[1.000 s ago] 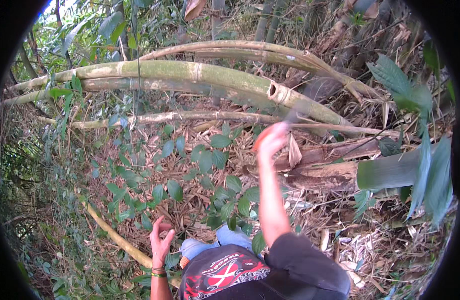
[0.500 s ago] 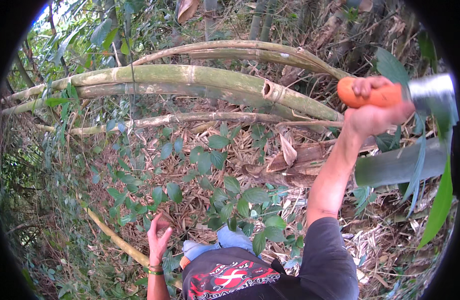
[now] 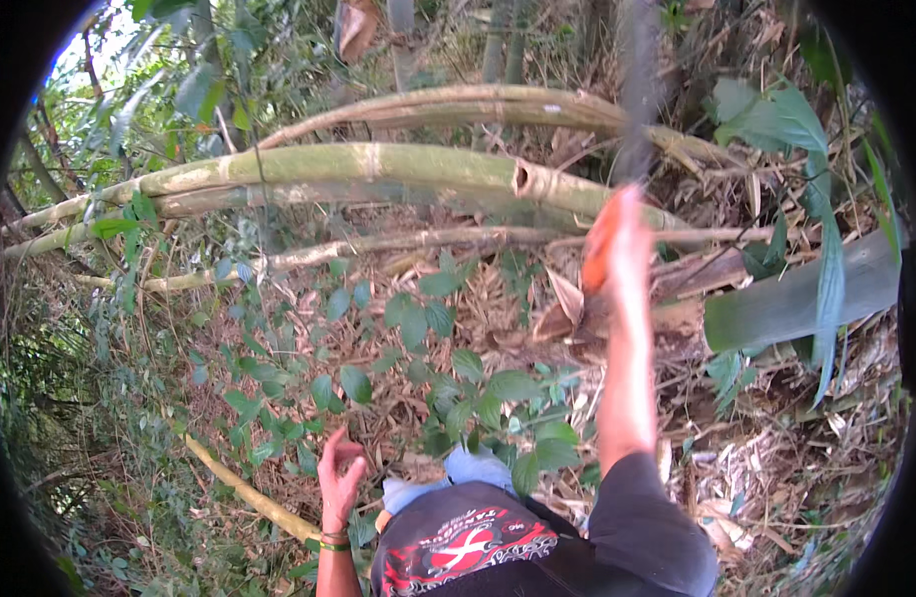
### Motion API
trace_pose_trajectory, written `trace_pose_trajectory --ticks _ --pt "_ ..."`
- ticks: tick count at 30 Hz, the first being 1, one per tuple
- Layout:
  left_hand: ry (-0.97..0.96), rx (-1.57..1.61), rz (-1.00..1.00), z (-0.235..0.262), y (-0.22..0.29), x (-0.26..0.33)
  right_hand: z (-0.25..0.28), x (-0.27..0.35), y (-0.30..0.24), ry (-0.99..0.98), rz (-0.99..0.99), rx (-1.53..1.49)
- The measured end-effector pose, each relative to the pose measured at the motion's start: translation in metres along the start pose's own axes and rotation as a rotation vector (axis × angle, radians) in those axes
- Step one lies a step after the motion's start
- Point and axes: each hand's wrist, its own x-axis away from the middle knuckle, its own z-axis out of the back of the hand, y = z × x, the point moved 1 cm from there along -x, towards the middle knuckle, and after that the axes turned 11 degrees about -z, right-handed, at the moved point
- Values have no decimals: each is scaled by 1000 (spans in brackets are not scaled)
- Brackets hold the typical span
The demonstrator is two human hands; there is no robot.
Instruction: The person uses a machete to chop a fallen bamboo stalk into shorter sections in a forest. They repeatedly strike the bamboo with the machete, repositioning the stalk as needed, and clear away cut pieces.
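Observation:
My right hand [image 3: 631, 239] is wrapped round the orange handle of a machete [image 3: 637, 95], smeared by motion. The dark blade points away from me and passes in front of the bent bamboo stems in this view. Low on the left, my left hand [image 3: 340, 478] hangs in the air with fingers curved and apart, holding nothing. Leaning green bamboo culms [image 3: 428, 167] cross from the left, one with a dark hole in its side. Right of my forearm lies a thick green bamboo stem [image 3: 801, 297].
Leafy saplings [image 3: 468, 393] grow between my hands. A thin yellow pole [image 3: 244, 485] slants near my left wrist. Dry bamboo litter [image 3: 746, 438] covers the ground at right. Large leaves [image 3: 826, 249] hang over the thick stem, and more bamboo stands behind.
My right hand has swung left with the machete, whose blade has turned from pointing right to pointing away from me. My left hand has shifted slightly right and down.

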Motion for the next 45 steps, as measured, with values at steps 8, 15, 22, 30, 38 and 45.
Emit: trace_pose_trajectory --ticks 8,15,22,30,38,45 --pt "81 -48 39 16 -25 18 2 -21 -82 78 850 -726" --pt "50 48 48 -5 -5 26 -113 6 222 -135 -546 -363" --pt "-36 69 24 -17 -4 8 -16 13 63 -106 -110 -3" --pt "40 -4 61 3 -13 20 17 -11 -135 29 944 -698" --pt "18 93 41 -21 1 27 -81 20 181 -82 -645 143" --pt "-29 44 50 -15 -1 2 26 -17 -52 94 321 -69"
